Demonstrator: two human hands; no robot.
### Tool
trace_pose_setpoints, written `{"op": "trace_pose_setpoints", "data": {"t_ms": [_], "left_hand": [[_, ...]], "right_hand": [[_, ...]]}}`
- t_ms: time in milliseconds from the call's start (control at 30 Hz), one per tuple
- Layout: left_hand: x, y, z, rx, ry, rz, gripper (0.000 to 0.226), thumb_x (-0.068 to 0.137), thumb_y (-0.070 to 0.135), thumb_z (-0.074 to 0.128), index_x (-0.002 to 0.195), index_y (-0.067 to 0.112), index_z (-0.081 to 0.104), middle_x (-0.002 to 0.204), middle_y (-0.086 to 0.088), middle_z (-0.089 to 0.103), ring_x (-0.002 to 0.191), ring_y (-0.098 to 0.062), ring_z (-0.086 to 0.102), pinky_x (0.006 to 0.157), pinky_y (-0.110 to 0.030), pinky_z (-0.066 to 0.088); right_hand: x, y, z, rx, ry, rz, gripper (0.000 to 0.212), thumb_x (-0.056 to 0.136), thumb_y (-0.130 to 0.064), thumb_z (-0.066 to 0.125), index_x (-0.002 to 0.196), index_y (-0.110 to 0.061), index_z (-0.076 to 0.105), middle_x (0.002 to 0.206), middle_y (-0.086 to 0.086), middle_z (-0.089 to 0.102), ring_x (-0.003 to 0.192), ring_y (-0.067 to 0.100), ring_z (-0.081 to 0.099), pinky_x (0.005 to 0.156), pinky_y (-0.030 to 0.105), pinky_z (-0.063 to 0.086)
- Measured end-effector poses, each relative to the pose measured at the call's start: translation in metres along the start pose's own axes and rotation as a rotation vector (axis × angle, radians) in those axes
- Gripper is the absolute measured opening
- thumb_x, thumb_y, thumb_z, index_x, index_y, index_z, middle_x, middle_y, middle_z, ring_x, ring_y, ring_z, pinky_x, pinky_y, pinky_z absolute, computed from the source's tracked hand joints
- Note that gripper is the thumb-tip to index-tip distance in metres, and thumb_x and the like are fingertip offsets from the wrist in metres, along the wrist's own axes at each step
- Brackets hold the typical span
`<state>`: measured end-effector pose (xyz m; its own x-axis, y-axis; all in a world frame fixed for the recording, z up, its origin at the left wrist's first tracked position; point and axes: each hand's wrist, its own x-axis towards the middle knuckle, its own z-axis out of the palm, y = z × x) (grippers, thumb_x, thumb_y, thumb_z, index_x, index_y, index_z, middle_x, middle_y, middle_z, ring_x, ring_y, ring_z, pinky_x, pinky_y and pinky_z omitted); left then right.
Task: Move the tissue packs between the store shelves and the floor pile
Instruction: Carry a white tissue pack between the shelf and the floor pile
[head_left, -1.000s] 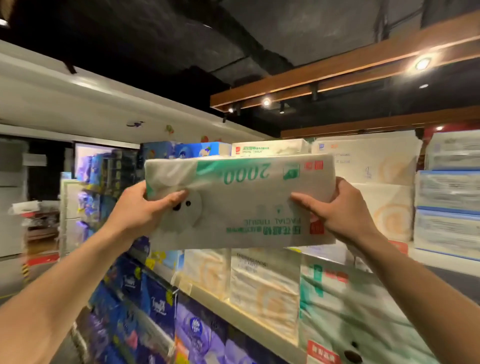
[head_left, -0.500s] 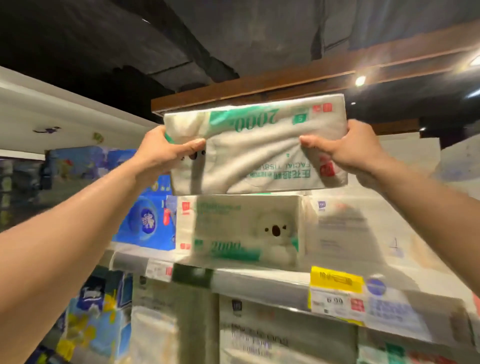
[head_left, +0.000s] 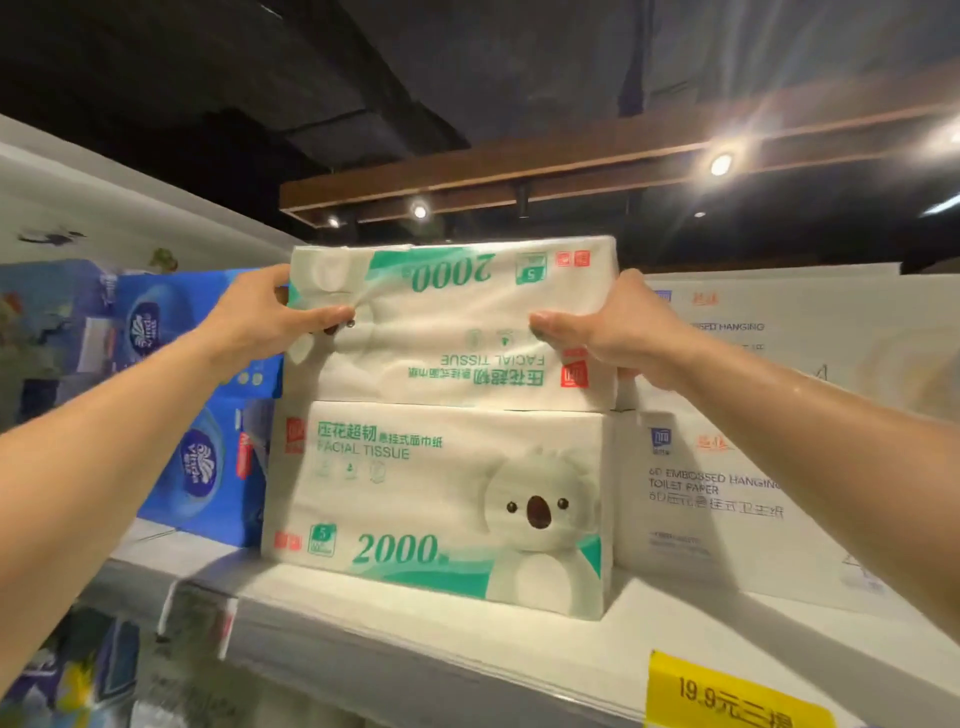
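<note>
A white and green tissue pack (head_left: 457, 322) marked 2000, upside down, lies on top of a second identical koala pack (head_left: 431, 499) on the top shelf (head_left: 467, 623). My left hand (head_left: 260, 317) grips its left end, thumb across the front. My right hand (head_left: 613, 332) grips its right end in the same way. The fingers of both hands are hidden behind the pack.
Blue tissue packs (head_left: 202, 405) stand stacked to the left of the koala packs. White toilet paper packs (head_left: 727, 467) fill the shelf to the right. A yellow price tag (head_left: 727, 696) hangs on the shelf edge. More packs sit on the lower shelf (head_left: 78, 665).
Both hands raised the pack from chest height up to the top shelf. It now rests on the koala pack there. The view has closed in on the shelf.
</note>
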<state>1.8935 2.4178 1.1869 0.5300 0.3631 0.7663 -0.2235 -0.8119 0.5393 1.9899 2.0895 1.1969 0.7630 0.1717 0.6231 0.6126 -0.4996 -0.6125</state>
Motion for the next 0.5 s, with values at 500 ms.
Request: {"op": "trace_pose_setpoints", "data": {"t_ms": [500], "left_hand": [[-0.035, -0.003, -0.02, 0.144, 0.191, 0.267, 0.095, 0.06, 0.062, 0.08, 0.14, 0.022, 0.048, 0.131, -0.009, 0.06, 0.11, -0.027, 0.061, 0.095, -0.045, 0.049]], "right_hand": [[-0.063, -0.013, -0.009, -0.335, 0.045, 0.062, 0.089, 0.072, -0.066, 0.076, 0.137, -0.02, 0.035, 0.12, -0.002, 0.062, 0.1, 0.021, 0.065, 0.077, 0.039, 0.06]]}}
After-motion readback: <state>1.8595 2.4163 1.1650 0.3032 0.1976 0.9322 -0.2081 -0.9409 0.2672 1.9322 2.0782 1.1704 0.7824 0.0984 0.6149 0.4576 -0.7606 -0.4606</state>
